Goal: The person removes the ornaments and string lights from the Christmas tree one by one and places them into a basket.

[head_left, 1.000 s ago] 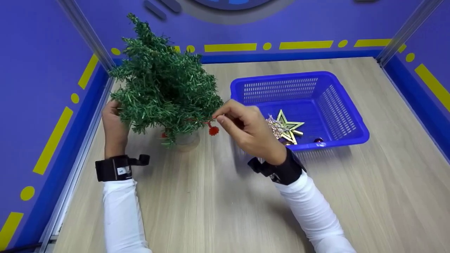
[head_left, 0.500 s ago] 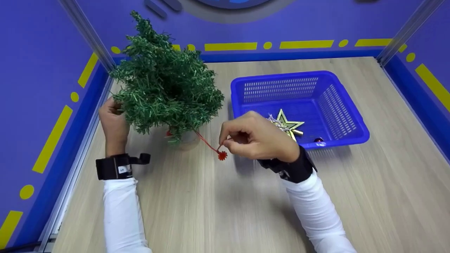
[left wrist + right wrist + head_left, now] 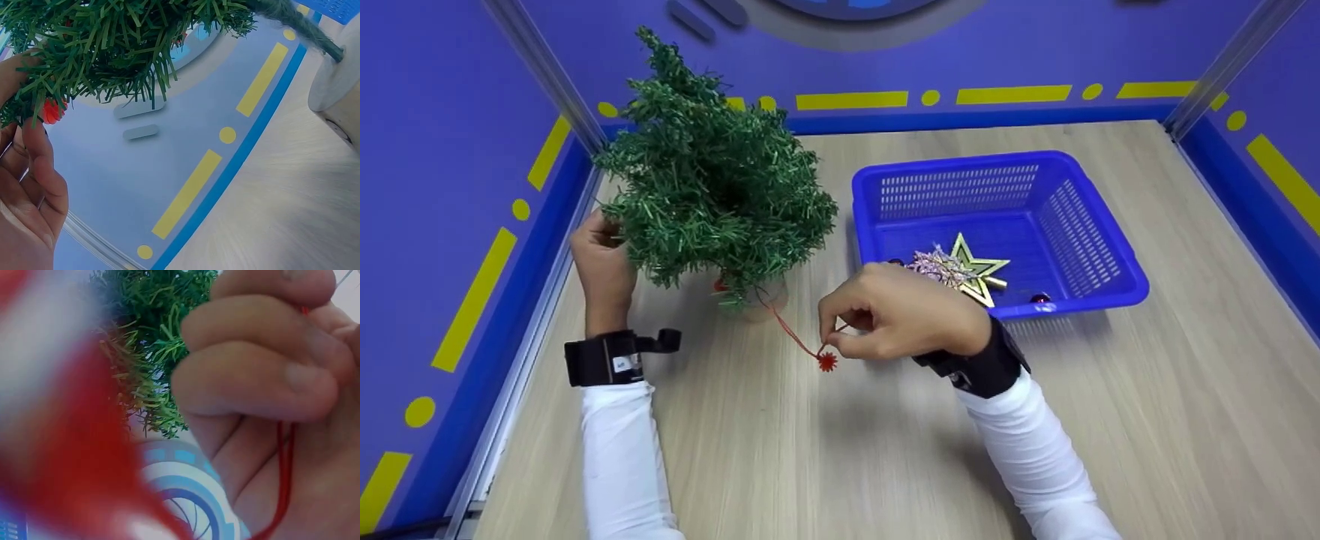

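Observation:
A small green artificial Christmas tree (image 3: 727,165) stands at the left. My left hand (image 3: 607,259) is at its left side, and in the left wrist view the fingers (image 3: 39,140) pinch a branch tip beside a red ornament (image 3: 53,111). In front of the tree, my right hand (image 3: 904,311) pinches a red cord (image 3: 791,330) between thumb and fingers. The cord runs back under the lower branches and carries a small red flower-shaped piece (image 3: 827,362). A blurred red-and-white thing (image 3: 101,422) fills the left of the right wrist view; its kind cannot be made out.
A blue plastic basket (image 3: 960,163) stands on the wooden table (image 3: 750,465) to the right. Inside lie a gold star (image 3: 996,265), a pinkish tinsel bundle (image 3: 937,266) and a dark red bauble (image 3: 1039,298). Blue walls (image 3: 450,187) enclose the table at the back and sides.
My right hand has drawn the red cord out from the tree's lower branches, toward the front. The red flower-shaped piece has come down and forward with it. The left hand has barely moved.

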Tool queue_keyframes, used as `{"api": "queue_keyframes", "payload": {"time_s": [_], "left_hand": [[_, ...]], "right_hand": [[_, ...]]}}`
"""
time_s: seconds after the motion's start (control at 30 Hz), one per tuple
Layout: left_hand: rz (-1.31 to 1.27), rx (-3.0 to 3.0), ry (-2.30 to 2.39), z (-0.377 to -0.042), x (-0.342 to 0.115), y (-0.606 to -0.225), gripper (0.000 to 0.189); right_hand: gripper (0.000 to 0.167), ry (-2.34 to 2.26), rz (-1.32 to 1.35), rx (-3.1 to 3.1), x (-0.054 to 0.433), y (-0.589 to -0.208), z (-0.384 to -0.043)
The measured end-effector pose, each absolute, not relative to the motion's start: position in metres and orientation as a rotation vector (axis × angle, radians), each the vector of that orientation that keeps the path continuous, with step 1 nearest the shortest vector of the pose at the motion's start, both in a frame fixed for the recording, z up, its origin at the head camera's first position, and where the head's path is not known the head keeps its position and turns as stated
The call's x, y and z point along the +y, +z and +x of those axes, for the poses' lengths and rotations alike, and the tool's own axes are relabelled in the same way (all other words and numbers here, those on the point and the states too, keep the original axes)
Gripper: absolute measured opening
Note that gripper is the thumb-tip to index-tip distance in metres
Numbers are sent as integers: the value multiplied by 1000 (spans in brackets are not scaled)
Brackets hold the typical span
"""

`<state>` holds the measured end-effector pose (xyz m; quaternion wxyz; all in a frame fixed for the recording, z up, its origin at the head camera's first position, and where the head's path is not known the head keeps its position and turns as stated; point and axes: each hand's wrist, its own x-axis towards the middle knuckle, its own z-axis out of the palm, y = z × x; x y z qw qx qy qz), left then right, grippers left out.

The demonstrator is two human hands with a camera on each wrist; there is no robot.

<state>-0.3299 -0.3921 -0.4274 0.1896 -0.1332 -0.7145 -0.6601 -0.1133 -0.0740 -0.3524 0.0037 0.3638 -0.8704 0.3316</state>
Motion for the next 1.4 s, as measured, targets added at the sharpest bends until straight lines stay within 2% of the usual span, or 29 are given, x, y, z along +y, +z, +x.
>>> {"api": "queue_keyframes", "payload": {"time_s": [0.2,0.47,0.67,0.73,0.93,0.97,1.2,1.4], "left_hand": [[-395,-1958,-1859,-332,-391,-428,29],[-517,-1848,-1914,-322,-389,-422,30],[-698,-1760,-2016,-322,-395,-426,21],[-758,-1698,-2064,-326,-397,-430,16],[-896,-1505,-2140,-335,-396,-434,49],[-900,-1499,-2141,-335,-395,-434,50],[-895,-1548,-2144,-332,-393,-432,28],[-897,-1569,-2128,-332,-392,-430,18]], "right_hand": [[15,1184,1091,-2523,-69,-348,-111],[15,1340,764,-2289,-48,-351,-120],[53,1228,608,-2330,-42,-358,-127],[58,1144,615,-2346,-43,-360,-130],[51,1117,707,-2317,-52,-363,-135],[49,1121,710,-2312,-53,-363,-136],[45,1128,691,-2212,-59,-367,-143],[38,1141,697,-2094,-59,-365,-146]]}}
